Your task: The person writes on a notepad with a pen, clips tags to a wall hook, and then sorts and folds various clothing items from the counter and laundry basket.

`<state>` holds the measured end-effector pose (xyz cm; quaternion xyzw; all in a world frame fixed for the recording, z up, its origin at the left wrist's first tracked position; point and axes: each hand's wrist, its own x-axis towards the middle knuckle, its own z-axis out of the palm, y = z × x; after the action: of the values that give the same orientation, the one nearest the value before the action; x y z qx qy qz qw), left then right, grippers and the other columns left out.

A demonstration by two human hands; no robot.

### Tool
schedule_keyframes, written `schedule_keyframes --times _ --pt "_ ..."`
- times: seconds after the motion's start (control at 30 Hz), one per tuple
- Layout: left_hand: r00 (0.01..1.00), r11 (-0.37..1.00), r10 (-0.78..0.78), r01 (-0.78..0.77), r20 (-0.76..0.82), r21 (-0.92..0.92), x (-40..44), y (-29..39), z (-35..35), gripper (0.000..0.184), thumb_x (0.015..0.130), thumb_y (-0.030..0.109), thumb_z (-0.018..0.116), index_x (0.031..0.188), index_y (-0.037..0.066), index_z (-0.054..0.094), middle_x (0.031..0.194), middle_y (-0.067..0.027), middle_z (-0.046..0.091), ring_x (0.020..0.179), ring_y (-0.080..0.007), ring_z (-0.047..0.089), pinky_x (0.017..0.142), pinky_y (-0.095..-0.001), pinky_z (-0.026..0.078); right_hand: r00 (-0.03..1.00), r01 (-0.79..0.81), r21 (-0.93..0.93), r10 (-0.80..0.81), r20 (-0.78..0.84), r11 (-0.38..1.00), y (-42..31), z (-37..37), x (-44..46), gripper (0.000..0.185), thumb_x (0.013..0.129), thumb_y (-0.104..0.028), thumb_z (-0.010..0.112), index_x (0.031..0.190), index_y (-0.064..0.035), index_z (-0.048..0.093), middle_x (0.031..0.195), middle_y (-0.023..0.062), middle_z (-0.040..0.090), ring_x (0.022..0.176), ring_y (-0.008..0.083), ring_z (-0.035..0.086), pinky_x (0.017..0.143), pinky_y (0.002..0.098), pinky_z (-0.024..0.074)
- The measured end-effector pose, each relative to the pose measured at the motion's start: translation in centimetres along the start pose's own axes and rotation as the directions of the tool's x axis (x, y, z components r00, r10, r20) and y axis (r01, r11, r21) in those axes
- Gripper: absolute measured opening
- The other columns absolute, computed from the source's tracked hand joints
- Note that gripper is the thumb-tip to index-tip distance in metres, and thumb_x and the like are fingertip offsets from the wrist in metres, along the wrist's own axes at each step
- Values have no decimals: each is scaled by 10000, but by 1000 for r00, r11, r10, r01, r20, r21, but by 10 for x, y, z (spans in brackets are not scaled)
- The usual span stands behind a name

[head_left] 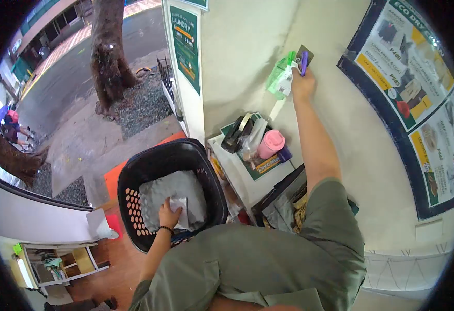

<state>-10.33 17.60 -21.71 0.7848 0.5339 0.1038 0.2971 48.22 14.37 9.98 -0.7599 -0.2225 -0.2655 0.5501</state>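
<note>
My left hand (170, 213) is down in the black laundry basket (127, 179), its fingers pinched on a small white paper (182, 211) over folded grey fabric (157, 187). A dark bracelet is round that wrist. Far to the upper right, my right hand (303, 84) reaches to the wall, its fingers closed round a purple clip (304, 63). Beside the clip hang white paper slips (286, 83), green plastic (275, 78) and a green clip (291, 57).
A small table (227, 165) holds a tape dispenser (233, 136) and a pink tumbler (272, 143). Below it is a dark bin of clothes (278, 213). Posters (405, 62) hang on the right wall. A shelf (63, 265) stands lower left; people (13, 127) are outside.
</note>
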Motion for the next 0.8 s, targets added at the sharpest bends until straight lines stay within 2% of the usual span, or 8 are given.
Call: schedule_keyframes --times 0.07,0.2,0.3,0.37,0.5,0.6,0.7,0.8 --pt "1000 1000 1 -1 18 -13 0 -2 -1 772 737 327 781 1389 75 455 1138 -292 589 1091 -434 563 966 -481 468 999 -28 -5 28 -19 1000 2 4 -2 285 783 -225 766 1033 -94 736 931 176 724 848 360 702 762 441 532" --pt "999 997 -10 13 41 -78 2 -9 1 755 741 349 780 1375 76 474 1151 -275 595 1087 -428 566 954 -485 471 996 -79 -33 78 -36 996 8 9 -2 299 773 -233 774 1040 -102 740 926 176 725 838 351 706 751 444 532" --pt "999 998 7 -5 35 -59 2 -12 0 718 740 347 783 1344 71 510 1152 -262 599 1082 -421 569 948 -485 474 984 -169 79 173 -36 982 6 12 0 296 764 -230 782 1022 -91 744 915 173 727 852 335 711 758 434 532" --pt "999 999 34 -33 23 -30 4 -17 3 689 737 338 788 1318 67 536 1150 -249 604 1080 -414 572 943 -476 478 995 -85 49 87 -51 995 5 12 1 296 763 -234 785 1001 -67 732 887 163 725 821 318 708 747 425 529" --pt "997 990 -47 55 60 -129 3 -10 -5 678 722 314 803 1299 61 552 1149 -237 600 1070 -396 582 927 -452 490 999 13 -46 -14 -31 999 -5 9 1 328 752 -260 802 965 -34 696 816 135 704 729 293 678 710 412 519" --pt "999 986 -21 28 45 -162 4 -18 1 686 716 307 809 1300 59 548 1143 -228 594 1059 -383 589 916 -444 496 1000 30 -78 -30 -1 996 -7 7 2 417 736 -313 821 948 23 695 819 144 694 750 279 669 727 388 519" --pt "999 989 -20 23 27 -146 2 -15 0 685 717 311 809 1296 56 547 1136 -220 590 1046 -374 592 914 -442 497 996 53 -3 -53 75 999 -10 2 4 382 733 -320 826 930 -24 686 766 136 677 674 291 646 661 422 503" --pt "999 985 -18 24 33 -168 3 -17 0 686 717 313 811 1294 52 547 1124 -210 593 1039 -368 594 916 -438 496 995 -48 -114 57 77 992 -20 -2 6 399 740 -375 815 864 -12 702 762 165 682 693 323 656 673 437 505"
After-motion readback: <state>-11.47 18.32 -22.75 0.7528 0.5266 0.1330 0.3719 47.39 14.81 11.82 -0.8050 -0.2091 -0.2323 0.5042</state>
